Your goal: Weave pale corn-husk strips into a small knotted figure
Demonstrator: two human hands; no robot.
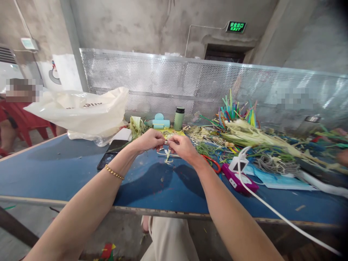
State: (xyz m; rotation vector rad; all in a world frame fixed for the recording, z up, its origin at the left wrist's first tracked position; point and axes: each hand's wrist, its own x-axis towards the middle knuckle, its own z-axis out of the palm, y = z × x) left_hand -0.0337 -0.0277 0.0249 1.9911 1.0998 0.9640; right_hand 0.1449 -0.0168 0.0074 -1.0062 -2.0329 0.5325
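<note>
My left hand [152, 140] and my right hand [181, 146] meet above the middle of the blue table [81, 185], both closed in a pinch. Between their fingertips they grip a small pale green husk piece [168, 156]. Its lower end hangs down and splits into thin curled strips. The upper part is hidden by my fingers. Behind my left wrist lies a dark phone [104, 161]. A pair of scissors with red-orange handles [214, 164] appears to lie to the right of my right hand, partly covered.
A white plastic bag [89, 112] stands at the back left, a green bottle [179, 119] in front of the perforated metal screen [152, 76]. Corn husks [250, 136] and colourful sticks [235, 110] are heaped at right. A purple power strip [240, 181] trails a white cable [274, 212].
</note>
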